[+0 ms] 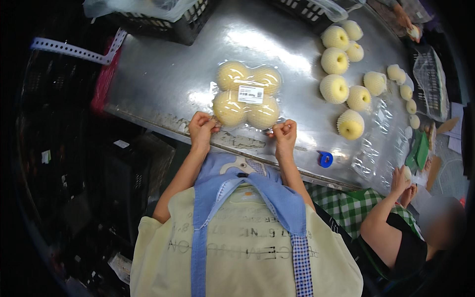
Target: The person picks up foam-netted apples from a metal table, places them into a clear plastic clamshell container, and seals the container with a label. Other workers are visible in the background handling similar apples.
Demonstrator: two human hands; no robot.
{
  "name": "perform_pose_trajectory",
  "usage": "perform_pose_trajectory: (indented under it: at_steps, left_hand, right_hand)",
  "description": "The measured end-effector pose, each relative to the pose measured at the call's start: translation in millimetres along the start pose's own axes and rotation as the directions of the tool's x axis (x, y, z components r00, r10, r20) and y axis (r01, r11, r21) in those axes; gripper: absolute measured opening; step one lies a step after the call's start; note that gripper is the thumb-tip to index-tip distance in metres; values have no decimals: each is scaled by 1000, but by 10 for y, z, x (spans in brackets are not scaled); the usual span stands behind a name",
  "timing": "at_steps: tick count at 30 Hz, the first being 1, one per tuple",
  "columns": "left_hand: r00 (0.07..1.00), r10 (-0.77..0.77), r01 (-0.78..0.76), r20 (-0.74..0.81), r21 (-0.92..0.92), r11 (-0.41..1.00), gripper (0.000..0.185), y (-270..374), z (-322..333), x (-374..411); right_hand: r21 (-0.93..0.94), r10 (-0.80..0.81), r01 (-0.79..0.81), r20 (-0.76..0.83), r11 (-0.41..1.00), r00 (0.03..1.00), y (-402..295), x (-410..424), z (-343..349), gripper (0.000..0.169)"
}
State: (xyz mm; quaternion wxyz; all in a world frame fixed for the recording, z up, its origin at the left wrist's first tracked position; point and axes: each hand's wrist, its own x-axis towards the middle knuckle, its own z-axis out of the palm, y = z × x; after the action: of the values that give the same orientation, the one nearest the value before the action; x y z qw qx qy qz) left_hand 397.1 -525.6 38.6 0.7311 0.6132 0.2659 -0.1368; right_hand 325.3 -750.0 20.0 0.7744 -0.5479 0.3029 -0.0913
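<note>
A clear plastic clamshell pack lies on the metal table, holding several round pale-yellow fruits in foam nets, with a printed white label on its lid. My left hand pinches the pack's near left corner. At the near right corner, the fingers of my right hand pinch the plastic edge. To the right stand loose fruits in foam nets, and nearer the table's front edge lies a blue tape dispenser.
Empty clear clamshells lie at the right on the metal table. Black plastic crates stand at the back. A co-worker in a green checked apron works at the right; another person's hand holds something at the far right.
</note>
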Motion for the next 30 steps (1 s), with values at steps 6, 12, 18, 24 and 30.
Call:
perform_pose_trajectory:
  at_steps: [6, 12, 18, 24, 30]
  left_hand:
    - [1000, 2, -1, 17, -71, 997, 23, 55, 51, 15]
    - [999, 33, -35, -26, -106, 994, 25, 84, 90, -1]
    - [1000, 16, -17, -15, -44, 999, 24, 157, 89, -31]
    - [998, -10, 8, 62, 31, 999, 21, 115, -20, -82]
    - [985, -52, 26, 162, 159, 987, 12, 106, -150, -19]
  right_hand:
    - [18, -12, 12, 10, 1000, 1000, 40, -17, -33, 30]
    - [-11, -7, 7, 8, 1000, 1000, -21, -36, -3, 30]
    - [-37, -8, 9, 7, 999, 1000, -67, 33, 19, 28]
    - [-18, -6, 6, 27, 1000, 1000, -47, -24, -8, 26]
    - [-127, 69, -57, 92, 990, 993, -135, -23, -60, 22]
